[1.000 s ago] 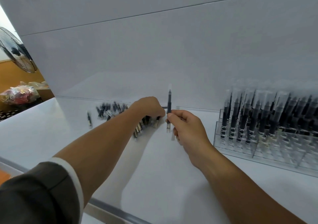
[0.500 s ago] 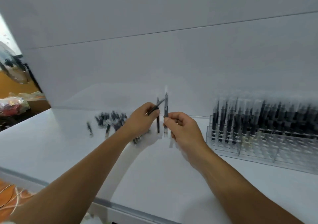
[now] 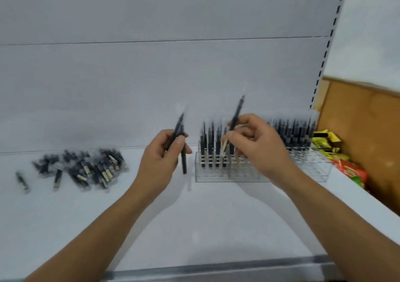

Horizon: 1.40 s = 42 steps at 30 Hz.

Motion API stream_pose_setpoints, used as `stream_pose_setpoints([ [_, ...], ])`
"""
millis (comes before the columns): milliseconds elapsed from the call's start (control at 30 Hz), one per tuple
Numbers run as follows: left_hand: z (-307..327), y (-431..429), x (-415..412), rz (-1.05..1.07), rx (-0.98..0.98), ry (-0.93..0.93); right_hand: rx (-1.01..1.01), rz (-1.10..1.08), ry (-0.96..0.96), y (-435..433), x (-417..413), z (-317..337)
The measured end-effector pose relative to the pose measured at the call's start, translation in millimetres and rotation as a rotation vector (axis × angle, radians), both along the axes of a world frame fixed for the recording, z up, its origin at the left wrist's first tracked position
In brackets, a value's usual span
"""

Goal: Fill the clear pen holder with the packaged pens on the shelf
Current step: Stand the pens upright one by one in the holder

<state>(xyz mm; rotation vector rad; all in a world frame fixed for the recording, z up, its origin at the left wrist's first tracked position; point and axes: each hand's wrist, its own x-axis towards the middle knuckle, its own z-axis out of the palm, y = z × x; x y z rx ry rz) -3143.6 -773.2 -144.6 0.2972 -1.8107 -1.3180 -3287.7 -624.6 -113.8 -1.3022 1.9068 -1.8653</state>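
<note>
Both forearms bare, reaching forward. Left hand curled, fingers and thumb pinched closed, knuckles outward. Right hand raised slightly higher, fingertips pinched together, wrist bent.

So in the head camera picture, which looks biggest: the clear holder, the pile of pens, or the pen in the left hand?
1. clear pen holder
2. pile of packaged pens
3. pen in the left hand

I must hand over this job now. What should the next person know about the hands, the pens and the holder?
Left hand: grips packaged pens, upright, left of the holder.
Right hand: holds one pen tilted over the clear pen holder.
Done: back rows full; front cells look empty.
Left: seat these pens, then the loose pile on the shelf.
</note>
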Motion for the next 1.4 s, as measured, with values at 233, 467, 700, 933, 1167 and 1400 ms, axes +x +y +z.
stream_pose_setpoints([
  [233,6,46,-50,-0.18,0.004,0.061,0.081,-0.271,0.045,25,-46,0],
  [467,-22,63,-64,-0.254,0.246,0.058,0.191,-0.292,0.196,13,-65,-4],
  [700,-29,60,-67,-0.275,0.297,0.01,0.306,-0.295,0.36,2,-78,-2],
  [933,-31,59,-70,-0.28,0.263,-0.029,0.462,-0.13,0.381,5,-94,6],
  [1167,-32,56,-72,-0.246,0.268,-0.064,0.497,-0.051,0.41,7,-98,-14],
  [1400,-30,58,-73,-0.238,0.245,-0.094,0.527,-0.146,0.448,7,-95,-22],
])
